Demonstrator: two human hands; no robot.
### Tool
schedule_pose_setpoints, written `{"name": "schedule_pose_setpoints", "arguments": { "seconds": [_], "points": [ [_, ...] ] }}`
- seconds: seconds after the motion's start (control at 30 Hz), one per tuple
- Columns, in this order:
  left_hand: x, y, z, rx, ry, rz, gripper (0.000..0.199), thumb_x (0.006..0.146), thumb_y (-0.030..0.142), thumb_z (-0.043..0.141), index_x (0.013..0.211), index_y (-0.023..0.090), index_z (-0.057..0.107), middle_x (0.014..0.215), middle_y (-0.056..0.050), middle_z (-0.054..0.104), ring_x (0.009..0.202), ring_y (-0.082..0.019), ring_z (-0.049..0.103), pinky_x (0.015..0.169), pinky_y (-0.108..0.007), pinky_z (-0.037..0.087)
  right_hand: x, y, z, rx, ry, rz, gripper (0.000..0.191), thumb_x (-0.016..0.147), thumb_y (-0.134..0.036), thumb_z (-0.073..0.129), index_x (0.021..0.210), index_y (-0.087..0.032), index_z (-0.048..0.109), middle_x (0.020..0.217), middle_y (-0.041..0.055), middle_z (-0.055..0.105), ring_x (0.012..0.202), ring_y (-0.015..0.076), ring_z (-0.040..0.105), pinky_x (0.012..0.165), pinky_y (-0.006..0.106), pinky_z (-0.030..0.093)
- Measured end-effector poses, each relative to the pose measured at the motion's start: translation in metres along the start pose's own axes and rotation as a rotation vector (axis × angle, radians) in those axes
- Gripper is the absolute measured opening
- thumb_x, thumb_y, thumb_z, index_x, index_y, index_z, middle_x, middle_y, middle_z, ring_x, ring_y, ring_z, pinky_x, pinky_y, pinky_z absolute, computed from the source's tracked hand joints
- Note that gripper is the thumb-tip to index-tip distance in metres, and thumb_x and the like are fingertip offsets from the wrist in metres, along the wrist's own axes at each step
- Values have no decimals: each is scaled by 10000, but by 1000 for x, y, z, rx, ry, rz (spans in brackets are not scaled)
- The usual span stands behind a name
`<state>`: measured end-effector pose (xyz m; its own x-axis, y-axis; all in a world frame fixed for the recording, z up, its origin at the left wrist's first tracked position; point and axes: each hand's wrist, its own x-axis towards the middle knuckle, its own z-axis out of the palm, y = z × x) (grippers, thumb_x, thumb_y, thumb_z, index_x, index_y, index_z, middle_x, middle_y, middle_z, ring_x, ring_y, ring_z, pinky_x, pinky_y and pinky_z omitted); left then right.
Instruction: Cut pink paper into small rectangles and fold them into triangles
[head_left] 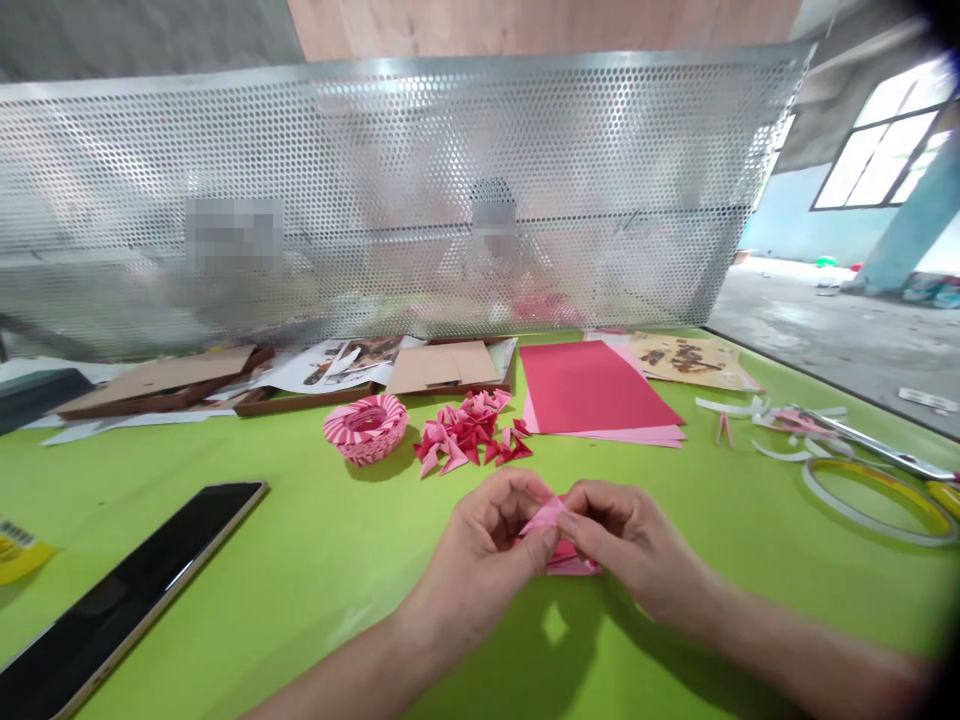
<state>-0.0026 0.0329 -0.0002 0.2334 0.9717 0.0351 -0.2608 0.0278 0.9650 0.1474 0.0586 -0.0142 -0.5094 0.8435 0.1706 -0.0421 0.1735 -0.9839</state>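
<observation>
Well, the small piece of pink paper (559,535) sits at the centre of the action, near the front of the table, pinched between both hands. The left hand (480,560) and right hand (630,545) are together, their fingertips meeting on the paper and clamping it from either side. Part of the folded shape is hidden behind the fingers, so its exact form can't be made out.

For neat work, a firm, even pinch looks best here: keeping the edges lined up and pressing each crease flat against a thumb would help the folds stay crisp. Working slightly above the green table (225,500) leaves the fingers room, but too much pressure could crumple such a small piece.

At about 12 o'clock lies a loose pile of folded pink and red paper triangles (465,435), with a striped paper bowl (366,428) beside it at 11 o'clock. Sheets of red and pink paper (592,388) lie at 1 o'clock. Scissors (885,448) rest among paper offcuts (787,420) at 2 o'clock, just above a roll of tape (877,500) at 3 o'clock. A black tablet (127,590) lies at 9 o'clock, and a perforated metal screen (397,190) stands beyond everything.
</observation>
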Motion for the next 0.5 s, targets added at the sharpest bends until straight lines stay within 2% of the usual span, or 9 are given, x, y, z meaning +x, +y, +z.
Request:
{"name": "schedule_pose_setpoints", "arguments": {
  "seconds": [0.2,0.33,0.5],
  "points": [
    [-1,1,1,-10,-10,-24,266,707,136,672,949,162,564,628,60,573,589,-45,526,521,-134,394,0,1,0,42,-20,38,177,800,-240,535,649,-149,527,575,-44,435,525,86,374,491,194,310],
    [-1,5,4,-24,-33,-65,325,674,148,701,955,149,537,594,73,560,539,-33,513,498,-131,369,2,3,-1,96,-43,75,161,762,-230,568,631,-141,542,557,-43,456,501,77,380,481,189,323],
    [2,6,3,19,-15,-116,409,624,167,731,959,146,498,572,75,559,516,-57,516,493,-163,383,4,1,-1,130,-9,117,169,739,-226,588,596,-140,558,508,-50,444,450,66,363,447,187,320]
  ]
}}
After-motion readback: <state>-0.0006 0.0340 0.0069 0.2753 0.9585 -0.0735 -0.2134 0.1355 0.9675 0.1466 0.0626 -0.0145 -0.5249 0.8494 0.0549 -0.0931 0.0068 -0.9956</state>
